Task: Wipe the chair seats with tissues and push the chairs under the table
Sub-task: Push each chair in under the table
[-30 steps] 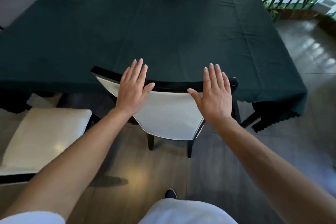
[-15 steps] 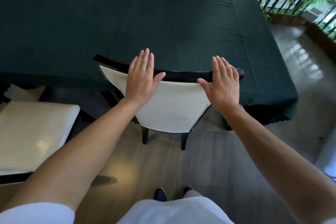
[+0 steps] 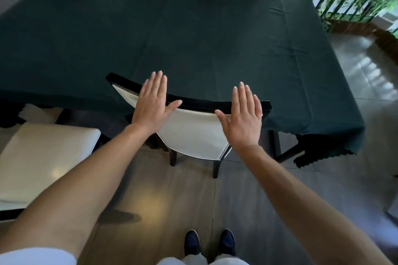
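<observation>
Both feet now visible | left hand (image 3: 151,107), right hand (image 3: 243,117) flat on chair (image 3: 193,131) | green-clothed table (image 3: 193,38)

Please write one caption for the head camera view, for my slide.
Both open hands, left hand and right hand, rest on a white chair's backrest at the green-clothed table.

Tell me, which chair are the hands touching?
The middle chair on the near side, pushed in at the table. Both hands, left and right, lie flat on its back. The other chairs are untouched.
</observation>
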`<state>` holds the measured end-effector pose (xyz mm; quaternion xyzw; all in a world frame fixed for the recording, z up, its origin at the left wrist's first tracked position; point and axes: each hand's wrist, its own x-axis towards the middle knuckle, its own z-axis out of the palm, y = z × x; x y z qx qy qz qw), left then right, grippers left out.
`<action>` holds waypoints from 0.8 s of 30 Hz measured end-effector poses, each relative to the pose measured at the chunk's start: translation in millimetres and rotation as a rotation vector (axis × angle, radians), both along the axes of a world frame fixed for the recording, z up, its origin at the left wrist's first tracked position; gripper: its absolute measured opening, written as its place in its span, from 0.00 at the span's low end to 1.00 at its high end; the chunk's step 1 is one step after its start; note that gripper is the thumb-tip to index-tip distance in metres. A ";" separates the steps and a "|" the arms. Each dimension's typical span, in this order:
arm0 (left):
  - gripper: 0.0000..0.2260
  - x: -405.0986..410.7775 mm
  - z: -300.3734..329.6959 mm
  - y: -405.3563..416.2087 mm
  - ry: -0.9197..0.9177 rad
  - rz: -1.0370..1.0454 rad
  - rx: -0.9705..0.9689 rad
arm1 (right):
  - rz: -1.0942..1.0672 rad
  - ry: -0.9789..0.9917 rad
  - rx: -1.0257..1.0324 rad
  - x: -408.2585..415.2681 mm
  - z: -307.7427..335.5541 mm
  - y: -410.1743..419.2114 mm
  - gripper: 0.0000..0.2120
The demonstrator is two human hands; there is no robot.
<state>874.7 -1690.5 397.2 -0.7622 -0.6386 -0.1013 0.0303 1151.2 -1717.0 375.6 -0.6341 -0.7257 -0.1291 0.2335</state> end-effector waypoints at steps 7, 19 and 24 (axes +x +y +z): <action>0.44 51.2 -1.4 10.5 -0.096 -0.008 0.043 | 0.044 -0.044 -0.021 58.4 -0.8 34.9 0.38; 0.39 72.2 -12.8 38.5 -0.118 -0.053 0.116 | -0.006 -0.030 -0.052 81.4 2.6 60.0 0.40; 0.40 73.5 -12.3 38.2 -0.126 -0.048 0.108 | -0.005 -0.041 -0.095 80.8 10.3 57.3 0.39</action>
